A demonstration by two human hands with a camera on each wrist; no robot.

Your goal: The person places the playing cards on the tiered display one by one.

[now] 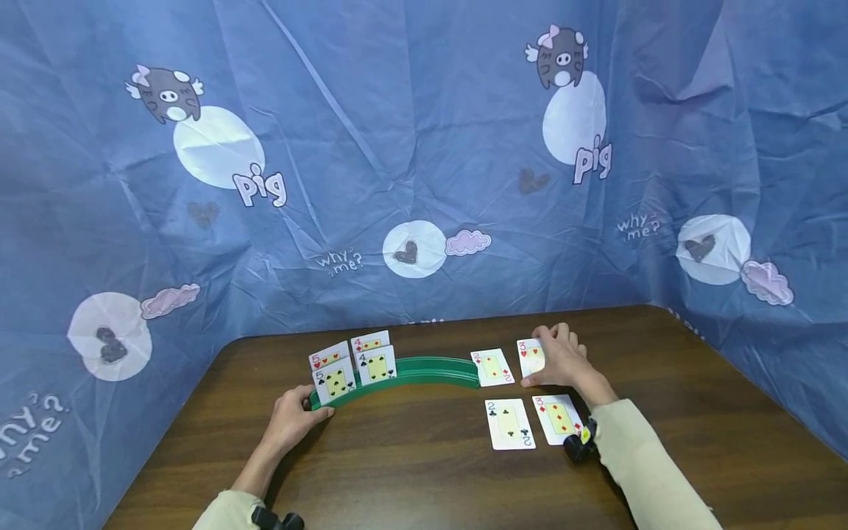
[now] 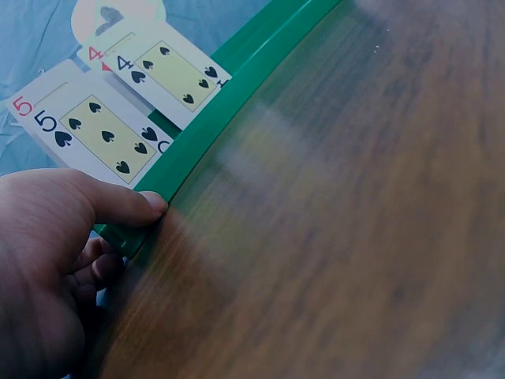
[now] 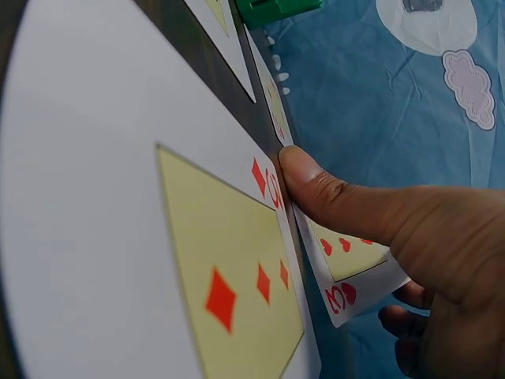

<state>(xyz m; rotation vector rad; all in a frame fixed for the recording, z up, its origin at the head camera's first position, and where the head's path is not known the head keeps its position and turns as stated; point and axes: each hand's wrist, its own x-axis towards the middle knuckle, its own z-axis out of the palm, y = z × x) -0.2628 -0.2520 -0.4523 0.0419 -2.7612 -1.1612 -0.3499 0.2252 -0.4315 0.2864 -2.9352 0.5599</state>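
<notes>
A curved green card holder [image 1: 430, 366] stands on the table, its left end gripped by my left hand [image 1: 289, 418], thumb in front. In its slots stand a five of spades [image 2: 107, 136] before a five of hearts [image 1: 329, 356], and a four of spades [image 1: 376, 366] before a red four [image 1: 369, 341]. My right hand [image 1: 563, 358] holds the three of hearts [image 1: 530, 356] by its edges, thumb at the near edge. Whether that card is off the table I cannot tell. The two of diamonds [image 1: 492, 366] lies left of it, by the holder's right end.
Nearer on the wooden table [image 1: 411, 471] lie a two of clubs [image 1: 509, 425] and a three of diamonds [image 1: 557, 419], the latter below my right wrist. A blue printed cloth [image 1: 424, 147] hangs behind the table and along both sides.
</notes>
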